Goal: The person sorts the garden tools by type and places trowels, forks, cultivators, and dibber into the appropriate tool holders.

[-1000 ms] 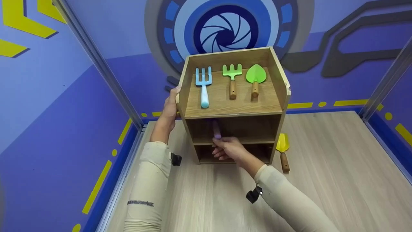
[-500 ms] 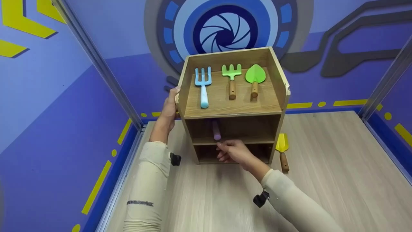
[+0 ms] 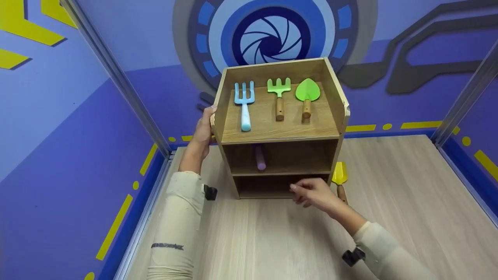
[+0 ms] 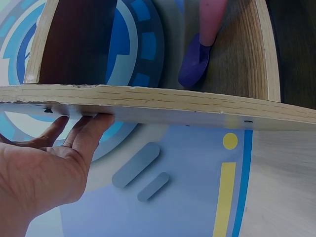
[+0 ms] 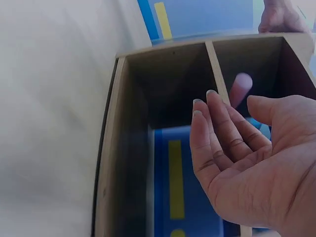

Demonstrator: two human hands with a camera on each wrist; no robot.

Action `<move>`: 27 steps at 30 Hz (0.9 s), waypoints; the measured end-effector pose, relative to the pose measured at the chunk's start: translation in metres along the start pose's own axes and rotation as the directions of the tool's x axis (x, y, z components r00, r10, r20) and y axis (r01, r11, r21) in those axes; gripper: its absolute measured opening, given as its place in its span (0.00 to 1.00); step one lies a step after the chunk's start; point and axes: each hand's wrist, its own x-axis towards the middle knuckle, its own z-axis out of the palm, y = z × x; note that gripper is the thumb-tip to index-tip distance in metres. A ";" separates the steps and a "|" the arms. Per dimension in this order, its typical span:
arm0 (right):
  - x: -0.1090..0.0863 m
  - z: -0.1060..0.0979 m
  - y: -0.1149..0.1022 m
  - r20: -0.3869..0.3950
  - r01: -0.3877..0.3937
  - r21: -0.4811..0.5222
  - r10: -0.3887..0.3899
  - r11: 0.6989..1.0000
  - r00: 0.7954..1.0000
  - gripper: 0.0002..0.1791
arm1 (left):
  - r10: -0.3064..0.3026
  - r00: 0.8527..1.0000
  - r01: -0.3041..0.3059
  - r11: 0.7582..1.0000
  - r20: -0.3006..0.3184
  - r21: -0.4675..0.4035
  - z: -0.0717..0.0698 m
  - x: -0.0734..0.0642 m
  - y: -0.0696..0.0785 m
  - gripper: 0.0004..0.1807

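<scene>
A small wooden shelf unit [image 3: 280, 138] stands in front of me. My left hand [image 3: 203, 130] touches its left side, and in the left wrist view the fingertips [image 4: 102, 121] press flat against the outer panel. On the middle shelf lies a hand trowel with a lilac handle [image 3: 260, 158] pointing outward; its purple blade [image 4: 194, 66] shows in the left wrist view. My right hand [image 3: 315, 193] hovers before the lower right of the unit, holding nothing, its fingers loosely bent. A yellow trowel [image 3: 339, 174] with a wooden handle lies beside the unit, partly behind the right hand.
On the top shelf lie a light blue fork [image 3: 244, 105], a green rake [image 3: 279, 97] with a wooden handle and a green trowel [image 3: 307, 95]. Patterned blue walls [image 3: 155, 46] enclose the wood-look tabletop [image 3: 404, 202].
My right hand has let go of the lilac handle and drawn away to the right and toward me. The trowel stays on the middle shelf. My left hand keeps its place.
</scene>
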 end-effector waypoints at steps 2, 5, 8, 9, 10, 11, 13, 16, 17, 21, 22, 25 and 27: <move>-0.006 -0.008 0.007 0.001 0.000 -0.012 0.000 1.000 1.000 0.22 | 0.000 1.000 0.000 1.000 0.000 -0.002 -0.001 0.000 0.000 0.42; -0.013 -0.019 0.015 -0.002 -0.019 -0.003 0.019 1.000 1.000 0.21 | 0.002 1.000 -0.002 1.000 -0.001 -0.011 -0.002 -0.001 0.001 0.42; -0.019 -0.028 0.022 -0.005 -0.030 0.005 0.030 1.000 1.000 0.22 | 0.009 1.000 -0.009 1.000 -0.001 -0.020 -0.003 -0.001 0.000 0.41; -0.021 -0.031 0.025 -0.006 -0.034 0.006 0.034 0.999 0.999 0.22 | 0.010 1.000 -0.010 1.000 0.000 -0.022 -0.003 -0.001 0.000 0.41; -0.023 -0.034 0.027 -0.008 -0.037 0.005 0.037 0.999 0.999 0.22 | 0.010 1.000 -0.010 1.000 0.002 -0.021 -0.003 -0.001 0.000 0.41; -0.025 -0.037 0.030 -0.009 -0.038 0.002 0.038 0.999 0.999 0.23 | 0.011 1.000 -0.011 1.000 0.003 -0.022 -0.003 -0.001 -0.001 0.41; -0.028 -0.042 0.037 -0.023 -0.058 -0.007 0.058 0.998 0.998 0.23 | 0.010 1.000 -0.009 1.000 0.006 -0.026 -0.003 -0.001 -0.001 0.41; -0.032 -0.049 0.047 -0.048 -0.086 -0.024 0.084 0.996 0.995 0.24 | 0.007 1.000 -0.007 0.999 0.006 -0.039 -0.002 0.001 -0.001 0.41; -0.032 -0.052 0.051 -0.059 -0.097 -0.029 0.095 0.995 0.994 0.24 | 0.006 1.000 -0.005 0.999 0.005 -0.046 -0.001 0.001 -0.001 0.41; -0.034 -0.063 0.065 -0.096 -0.140 -0.027 0.137 0.990 0.986 0.22 | 0.002 1.000 -0.001 0.998 0.008 -0.060 -0.001 0.002 0.000 0.41; -0.035 -0.066 0.068 -0.105 -0.149 -0.022 0.146 0.989 0.984 0.21 | 0.002 1.000 -0.001 0.998 0.009 -0.064 -0.001 0.002 0.000 0.41; -0.034 -0.075 0.076 -0.152 -0.179 0.016 0.179 0.984 0.972 0.19 | 0.000 1.000 0.000 0.998 0.007 -0.064 -0.001 0.002 0.000 0.41; -0.034 -0.081 0.082 -0.193 -0.192 0.022 0.193 0.981 0.962 0.19 | -0.001 1.000 0.002 0.998 0.006 -0.066 -0.002 0.002 0.001 0.42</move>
